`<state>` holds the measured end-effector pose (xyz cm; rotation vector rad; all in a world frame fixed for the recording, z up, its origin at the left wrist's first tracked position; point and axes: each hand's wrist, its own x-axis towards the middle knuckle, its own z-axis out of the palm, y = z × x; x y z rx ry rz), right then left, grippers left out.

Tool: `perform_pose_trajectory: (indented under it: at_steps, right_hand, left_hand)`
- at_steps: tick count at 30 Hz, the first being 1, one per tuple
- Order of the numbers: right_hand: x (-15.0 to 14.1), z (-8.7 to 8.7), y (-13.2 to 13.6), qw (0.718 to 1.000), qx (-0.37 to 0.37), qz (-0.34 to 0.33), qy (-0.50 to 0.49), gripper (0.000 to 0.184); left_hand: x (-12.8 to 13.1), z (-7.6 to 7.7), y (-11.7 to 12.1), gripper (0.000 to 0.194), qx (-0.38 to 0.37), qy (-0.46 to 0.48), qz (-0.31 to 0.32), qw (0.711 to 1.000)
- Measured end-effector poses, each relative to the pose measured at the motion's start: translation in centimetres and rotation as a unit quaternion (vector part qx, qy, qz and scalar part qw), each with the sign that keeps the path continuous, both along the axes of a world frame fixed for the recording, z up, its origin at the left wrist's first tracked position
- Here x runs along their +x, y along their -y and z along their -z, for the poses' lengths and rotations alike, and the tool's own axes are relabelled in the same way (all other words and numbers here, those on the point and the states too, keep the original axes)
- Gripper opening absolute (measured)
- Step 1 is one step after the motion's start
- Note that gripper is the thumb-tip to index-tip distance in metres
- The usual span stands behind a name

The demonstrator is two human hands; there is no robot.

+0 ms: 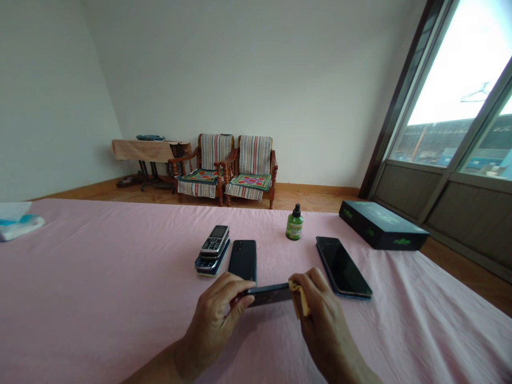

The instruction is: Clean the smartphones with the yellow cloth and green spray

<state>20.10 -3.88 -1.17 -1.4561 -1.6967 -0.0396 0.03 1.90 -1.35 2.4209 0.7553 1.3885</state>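
The left hand [212, 320] closes narrowly on one end of a slim dark smartphone [268, 294], with thumb and fingers pinching its short edges, and holds the phone level over a pink cloth [100, 282]. The right hand [324, 320] grips a yellow wiping cloth [299, 300], pressing it around the phone's other end. Just beyond the hands, a black smartphone [243, 260] lies back up with its camera lens showing and no readable logo. To its left sits a small stack of keypad phones [213, 249], whose brand marks are too small to read. To the right, a blue-edged smartphone [343, 266] lies screen up, its display dark. Farther back stands a green spray bottle [295, 224] with a black top and a pale label, its print too small to make out. Near the cloth's far corner lies a flat black box [382, 226] with green lettering on its lid and side, too blurred to read. A tissue packet [18, 224] with a blue band sits at the left edge. Past the cloth, two wooden armchairs [226, 170] with striped covers stand beside a low table [148, 150], and a large window [452, 90] fills the right side.
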Motion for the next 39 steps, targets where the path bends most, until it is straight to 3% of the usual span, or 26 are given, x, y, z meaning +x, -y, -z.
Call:
perform_pose_trajectory:
  at_steps: [3, 6, 12, 21, 28, 33, 39]
  right_hand:
    - [-0.2, -0.6, 0.0, 0.999, 0.019, 0.001, -0.035, 0.021]
    - [0.7, -1.0, -0.1, 0.995, 0.035, 0.053, -0.082, 0.006]
    - [3.4, -0.6, -0.2, 0.991, 0.028, 0.121, -0.053, 0.01]
    - [1.5, 0.4, -0.6, 0.996, 0.069, 0.06, -0.008, 0.025]
    - [-2.2, 0.3, -0.2, 0.993, 0.109, -0.02, 0.034, 0.041]
    - [-3.1, 0.3, -0.3, 0.988, 0.131, -0.068, 0.041, 0.047]
    - [-1.8, 0.5, 0.2, 0.989, 0.134, -0.028, 0.05, 0.039]
  left_hand:
    - [-0.4, 0.1, -0.2, 0.012, -0.027, 0.001, -0.023, 0.999]
    - [-0.5, 0.2, -0.5, 0.012, -0.064, 0.006, -0.04, 0.997]
    - [-0.3, 0.2, -0.8, 0.011, -0.078, -0.002, -0.033, 0.996]
    - [-0.5, 0.1, -0.6, 0.013, -0.044, -0.016, -0.009, 0.999]
    - [-0.6, 0.1, -0.3, 0.013, -0.071, -0.031, 0.01, 0.997]
    - [-0.5, -0.2, -0.1, 0.013, -0.076, -0.024, 0.029, 0.996]
    - [-0.4, 0.0, -0.1, 0.012, -0.076, -0.031, 0.028, 0.996]
